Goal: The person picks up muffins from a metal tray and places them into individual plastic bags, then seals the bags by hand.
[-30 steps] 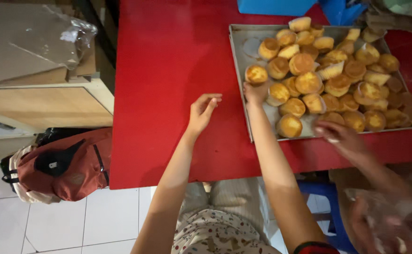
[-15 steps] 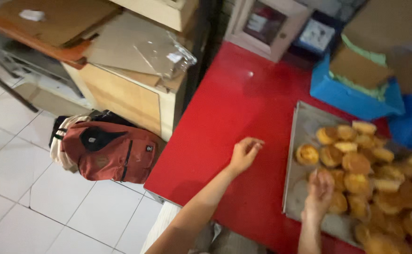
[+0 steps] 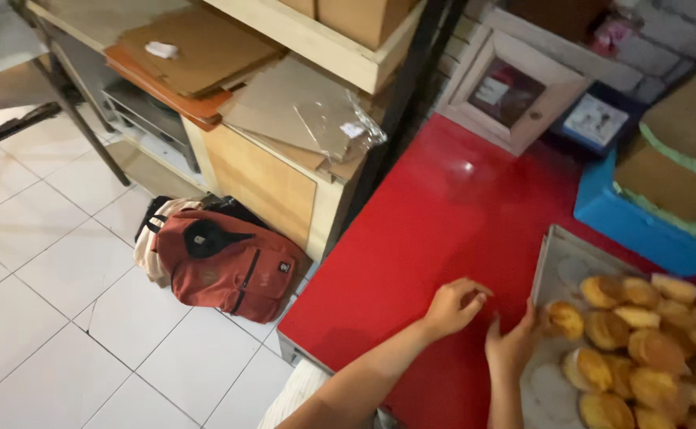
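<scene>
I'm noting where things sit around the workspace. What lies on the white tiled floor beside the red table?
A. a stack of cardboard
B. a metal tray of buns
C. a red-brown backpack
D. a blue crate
C: the red-brown backpack rests on the floor tiles, left of the red table.

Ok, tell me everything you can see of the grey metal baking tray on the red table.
The grey metal baking tray lies flat on the red table, cut off by the frame's right and bottom edges. It is shallow, with a low raised rim and a rounded corner. Pale round marks show on its bare floor. Golden-brown buns crowd it. The right hand touches its left rim; the left hand rests beside it, apart.
</scene>
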